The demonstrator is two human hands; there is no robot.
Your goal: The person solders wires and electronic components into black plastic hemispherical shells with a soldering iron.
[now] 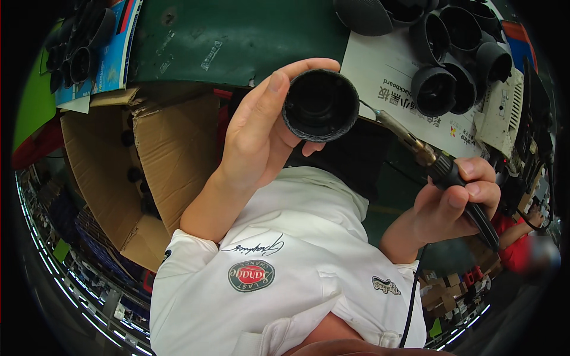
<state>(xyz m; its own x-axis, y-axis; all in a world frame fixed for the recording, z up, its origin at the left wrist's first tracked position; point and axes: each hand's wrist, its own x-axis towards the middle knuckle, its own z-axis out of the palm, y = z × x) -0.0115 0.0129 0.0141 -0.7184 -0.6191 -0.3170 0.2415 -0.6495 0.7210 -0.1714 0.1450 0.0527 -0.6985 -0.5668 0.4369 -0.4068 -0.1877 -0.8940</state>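
Note:
My left hand [258, 127] is wrapped round a black round plastic cup-shaped part [320, 107], its open mouth turned toward me. The inside of the part is dark and its details are hard to make out. In my right hand [454, 204] is a soldering iron [436, 163] with a black handle and a metal barrel. Its thin bent tip points at the right rim of the cup-shaped part. I cannot tell whether the tip touches the rim.
More black cup-shaped parts [433, 89] stand on a white printed sheet at the back right, beside a pale soldering station [503, 110]. A green mat [237, 47] covers the bench. At left are an open cardboard box [172, 160] and further black parts [80, 62]. Another person's red sleeve [515, 246] shows far right.

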